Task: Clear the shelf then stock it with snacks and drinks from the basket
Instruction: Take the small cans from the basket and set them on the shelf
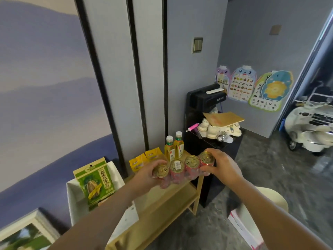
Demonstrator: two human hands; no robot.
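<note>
A row of several red cans with gold lids [183, 167] stands on the top of the wooden shelf [173, 197]. My left hand [149, 175] grips the leftmost can [161, 171]. At the other end my right hand [222, 166] grips the rightmost can [206, 158]. Behind the row stand two yellow drink bottles [174, 147] with pale caps, and left of them lie two yellow snack packets [144, 159]. The white basket [75, 201] sits left of the shelf with a green seed bag [95, 184] leaning in it.
A black cabinet [216, 141] piled with cream items, a board and a black appliance stands right behind the shelf. A white toy scooter [310, 127] is parked at far right. A framed picture [25, 233] lies bottom left, and a white-and-red bag [246, 230] sits on the floor.
</note>
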